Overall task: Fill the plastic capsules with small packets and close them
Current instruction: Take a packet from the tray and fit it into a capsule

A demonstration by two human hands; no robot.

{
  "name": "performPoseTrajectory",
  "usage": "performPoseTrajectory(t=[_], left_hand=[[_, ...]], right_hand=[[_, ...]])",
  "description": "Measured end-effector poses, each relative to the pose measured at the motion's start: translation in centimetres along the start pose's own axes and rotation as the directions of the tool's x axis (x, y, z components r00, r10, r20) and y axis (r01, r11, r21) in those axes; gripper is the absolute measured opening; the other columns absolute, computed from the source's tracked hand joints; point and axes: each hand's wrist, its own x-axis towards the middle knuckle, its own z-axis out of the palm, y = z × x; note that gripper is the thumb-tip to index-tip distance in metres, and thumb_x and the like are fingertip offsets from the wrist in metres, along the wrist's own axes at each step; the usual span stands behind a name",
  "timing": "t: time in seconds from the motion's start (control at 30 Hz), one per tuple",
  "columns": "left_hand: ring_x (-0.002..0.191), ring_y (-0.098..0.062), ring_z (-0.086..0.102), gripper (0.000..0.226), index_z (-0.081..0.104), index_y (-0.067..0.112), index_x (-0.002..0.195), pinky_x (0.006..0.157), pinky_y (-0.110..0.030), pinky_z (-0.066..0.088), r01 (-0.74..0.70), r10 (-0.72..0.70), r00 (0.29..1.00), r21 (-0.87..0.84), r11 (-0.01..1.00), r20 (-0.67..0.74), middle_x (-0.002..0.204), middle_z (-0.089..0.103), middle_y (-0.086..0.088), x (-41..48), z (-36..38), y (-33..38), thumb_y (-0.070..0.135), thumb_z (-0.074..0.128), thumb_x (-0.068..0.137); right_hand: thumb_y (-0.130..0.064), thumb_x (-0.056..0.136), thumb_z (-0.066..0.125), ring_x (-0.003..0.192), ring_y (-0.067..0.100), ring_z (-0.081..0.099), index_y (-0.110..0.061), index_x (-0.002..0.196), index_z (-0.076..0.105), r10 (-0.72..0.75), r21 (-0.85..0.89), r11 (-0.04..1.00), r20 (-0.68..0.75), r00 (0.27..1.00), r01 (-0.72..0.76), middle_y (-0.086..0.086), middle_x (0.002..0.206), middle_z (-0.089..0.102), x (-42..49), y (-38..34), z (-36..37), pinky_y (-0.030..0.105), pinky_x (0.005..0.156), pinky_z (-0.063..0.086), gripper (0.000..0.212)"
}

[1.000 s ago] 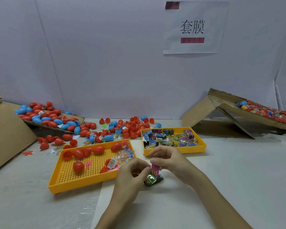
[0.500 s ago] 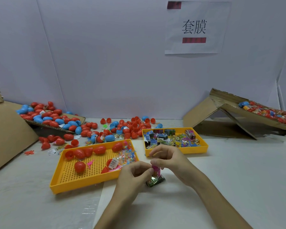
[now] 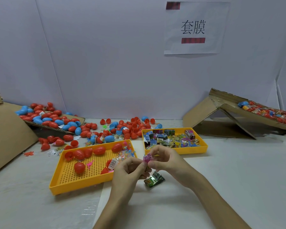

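Pink packet (image 3: 147,158) pinched by both curled hands, left hand (image 3: 129,171) and right hand (image 3: 168,161), above tabletop (image 3: 229,179), beside perforated yellow tray (image 3: 79,187); green foil packet (image 3: 154,179) lying just below.

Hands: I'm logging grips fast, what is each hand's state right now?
Left hand: pinches the pink packet.
Right hand: pinches the same pink packet.

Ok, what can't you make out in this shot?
Head view:
- pink packet: mostly covered by the left hand and right hand; print unreadable.
- green packet on the table: label too small.
- capsules on the cardboard ramp: cut off by the right edge.
- red bars on the paper sign: blurred.
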Motion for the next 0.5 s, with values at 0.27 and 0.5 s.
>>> performPoseTrajectory(t=[0.27, 0.5], left_hand=[[0.064, -0.023, 0.072, 0.009, 0.071, 0.001, 0.084, 0.062, -0.027, 0.06, -0.011, 0.013, 0.998, 0.043, 0.999, -0.061, 0.071, 0.074, -0.013, 0.01, -0.07, -0.06, 0.008, 0.07, 0.09], [0.057, -0.02, 0.068, 0.012, 0.067, 0.004, 0.077, 0.056, -0.026, 0.057, -0.009, 0.017, 0.998, 0.141, 0.99, -0.053, 0.067, 0.072, -0.012, -0.03, -0.19, -0.08, 0.002, 0.07, 0.089]], right_hand=[[-0.026, 0.08, 0.076, 0.072, 0.01, 0.06, -0.019, 0.082, 0.076, -0.015, 0.017, 1.0, -0.066, 0.998, 0.016, 0.003, 0.075, 0.067, 0.03, 0.1, -0.49, 0.02, 0.064, 0.047, 0.007], [-0.018, 0.091, 0.07, 0.079, 0.01, 0.061, -0.014, 0.093, 0.078, 0.019, -0.02, 1.0, 0.019, 1.0, -0.019, 0.003, 0.083, 0.069, 0.02, 0.2, -0.32, 0.021, 0.067, 0.048, 0.009]])
